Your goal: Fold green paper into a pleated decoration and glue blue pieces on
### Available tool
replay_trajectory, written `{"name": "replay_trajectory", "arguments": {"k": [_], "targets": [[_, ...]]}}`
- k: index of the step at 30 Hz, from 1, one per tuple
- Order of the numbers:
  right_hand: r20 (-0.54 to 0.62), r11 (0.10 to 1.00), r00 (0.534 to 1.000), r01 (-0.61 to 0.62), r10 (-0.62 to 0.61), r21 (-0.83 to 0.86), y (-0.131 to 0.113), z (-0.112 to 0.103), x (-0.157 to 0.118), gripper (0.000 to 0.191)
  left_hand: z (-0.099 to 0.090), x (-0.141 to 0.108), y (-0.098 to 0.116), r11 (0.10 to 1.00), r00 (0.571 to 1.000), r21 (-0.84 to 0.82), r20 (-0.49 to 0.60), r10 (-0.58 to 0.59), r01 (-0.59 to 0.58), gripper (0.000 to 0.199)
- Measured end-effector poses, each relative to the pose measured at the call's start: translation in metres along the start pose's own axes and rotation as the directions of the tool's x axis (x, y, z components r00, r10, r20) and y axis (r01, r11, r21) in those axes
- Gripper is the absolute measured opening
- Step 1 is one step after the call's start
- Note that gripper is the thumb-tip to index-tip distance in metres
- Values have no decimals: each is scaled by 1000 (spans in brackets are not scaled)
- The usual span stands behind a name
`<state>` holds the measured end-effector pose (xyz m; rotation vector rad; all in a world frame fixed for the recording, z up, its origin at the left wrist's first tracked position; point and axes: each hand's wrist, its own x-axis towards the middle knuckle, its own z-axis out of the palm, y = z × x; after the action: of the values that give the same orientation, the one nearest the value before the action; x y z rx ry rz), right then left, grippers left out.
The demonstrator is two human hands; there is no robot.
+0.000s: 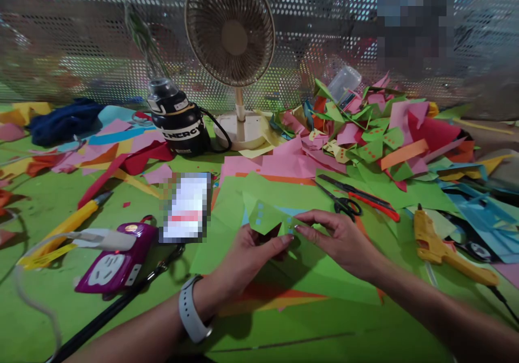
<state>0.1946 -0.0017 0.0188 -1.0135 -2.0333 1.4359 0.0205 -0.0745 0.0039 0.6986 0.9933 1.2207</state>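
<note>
Between my two hands is a folded green paper piece with small blue squares on it. My left hand grips it from below, the thumb lying along its lower edge. At its right side, the thumb and index finger of my right hand pinch together near the paper's edge; whatever sits between those fingertips is too small to make out. Larger green sheets lie flat beneath both hands, over orange and pink ones. A pale watch is around my left wrist.
Black scissors and a red cutter lie beyond my right hand, a yellow glue gun farther right. Leftward are a phone and a purple power bank. Behind stand a fan, a black bottle and a paper-scrap pile.
</note>
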Motion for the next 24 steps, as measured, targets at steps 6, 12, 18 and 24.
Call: {"name": "replay_trajectory", "arguments": {"k": [6,12,18,24], "targets": [[10,997,1000,-31,30,69,3,0,0,24,-1,1,-1,1000,1000,16,-15,13,-12,12],[12,978,990,-143,143,155,4,0,2,32,-6,4,-3,999,1000,35,20,17,-18,17],[-60,982,990,-120,129,145,5,1,3,24,-8,6,-1,996,1000,92,1,10,-10,15],[-172,970,967,157,-189,-186,2,-4,1,10,-11,8,-4,989,1000,144,10,19,-20,21]]}}
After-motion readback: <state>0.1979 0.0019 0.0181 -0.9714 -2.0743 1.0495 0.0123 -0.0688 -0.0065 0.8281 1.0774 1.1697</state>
